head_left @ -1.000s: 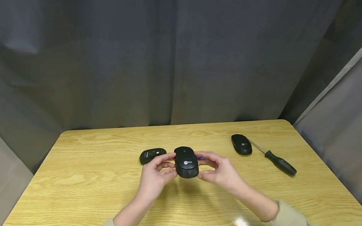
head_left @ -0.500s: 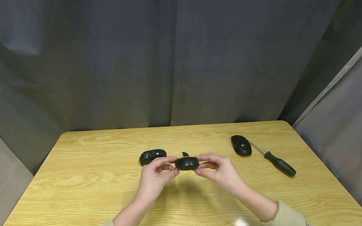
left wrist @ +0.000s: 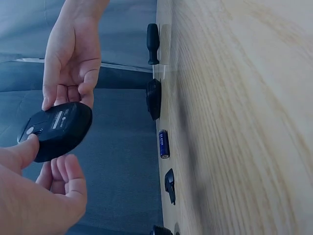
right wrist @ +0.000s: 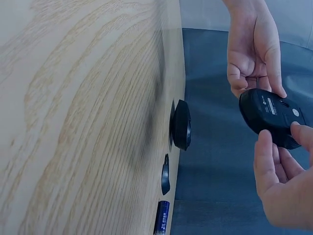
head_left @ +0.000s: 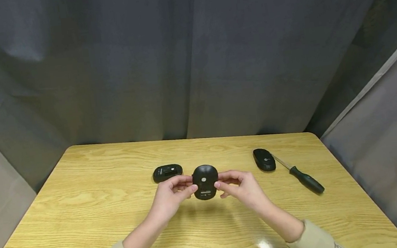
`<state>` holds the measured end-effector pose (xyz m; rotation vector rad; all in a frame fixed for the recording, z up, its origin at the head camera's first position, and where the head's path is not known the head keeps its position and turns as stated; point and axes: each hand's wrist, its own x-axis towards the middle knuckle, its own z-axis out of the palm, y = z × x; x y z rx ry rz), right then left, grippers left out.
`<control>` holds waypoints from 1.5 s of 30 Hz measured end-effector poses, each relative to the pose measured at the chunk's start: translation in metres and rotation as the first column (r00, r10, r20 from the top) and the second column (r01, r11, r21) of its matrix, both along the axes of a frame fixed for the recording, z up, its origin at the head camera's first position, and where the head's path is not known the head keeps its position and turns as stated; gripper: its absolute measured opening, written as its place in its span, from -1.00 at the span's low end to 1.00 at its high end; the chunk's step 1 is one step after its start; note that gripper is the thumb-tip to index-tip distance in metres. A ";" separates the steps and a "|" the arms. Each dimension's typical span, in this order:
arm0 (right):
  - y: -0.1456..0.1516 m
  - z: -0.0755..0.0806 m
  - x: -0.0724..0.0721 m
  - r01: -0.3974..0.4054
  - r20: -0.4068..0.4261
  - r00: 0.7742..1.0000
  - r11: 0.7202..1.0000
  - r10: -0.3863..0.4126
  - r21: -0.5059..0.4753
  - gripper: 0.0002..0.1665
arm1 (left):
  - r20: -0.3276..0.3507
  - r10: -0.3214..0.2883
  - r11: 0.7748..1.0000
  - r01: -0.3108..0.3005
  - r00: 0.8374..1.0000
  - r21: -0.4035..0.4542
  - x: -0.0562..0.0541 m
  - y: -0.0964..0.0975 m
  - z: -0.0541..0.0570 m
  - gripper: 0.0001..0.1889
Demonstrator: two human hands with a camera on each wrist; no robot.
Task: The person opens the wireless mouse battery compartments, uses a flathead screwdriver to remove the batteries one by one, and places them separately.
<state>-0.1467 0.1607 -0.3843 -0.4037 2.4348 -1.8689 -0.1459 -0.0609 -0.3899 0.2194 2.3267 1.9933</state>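
From my seat away from the scene, I had both hands gripping one black mouse (head_left: 205, 182), which hung clear of the tabletop (head_left: 81, 196) between them. The left hand (head_left: 168, 198) pinched one edge and the right hand (head_left: 245, 189) the other, thumbs on the underside, which faced me with its label and pale round spot. I judged the picking up and turning over as done; setting the mouse down was not. Whether its underside was whole or lacked a cover I could not tell, so I took the handling to be partway at most. Beyond the hands, the wrist views gave me a loose blue battery (left wrist: 164, 143) and a small black piece (left wrist: 169, 186), which I guessed was a cover; the head view barely let me see past the grip. A second mouse (head_left: 167, 172) lay belly-up just behind the left hand, close enough, I thought, to be knocked. Well off to the right hand's side, a third mouse (head_left: 264, 159) sat top-up, with a screwdriver (head_left: 307, 180) reaching toward it, out of the way.
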 end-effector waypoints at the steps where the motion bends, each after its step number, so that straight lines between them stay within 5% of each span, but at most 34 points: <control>1: 0.000 0.000 0.000 0.001 0.004 1.000 1.000 -0.001 0.000 -0.63 | 0.004 -0.002 1.000 0.002 1.000 -0.006 0.000 0.000 0.000 -0.67; 19: -0.001 -0.007 -0.004 -0.039 0.098 0.994 0.997 0.046 -0.072 -0.43 | 0.045 -0.038 0.995 0.034 0.998 0.091 0.000 0.000 -0.003 -0.63; 45: 0.000 -0.009 -0.003 -0.047 0.194 0.979 0.995 0.062 -0.084 -0.41 | 0.129 -0.127 0.989 0.116 0.983 0.090 -0.003 -0.003 -0.004 -0.59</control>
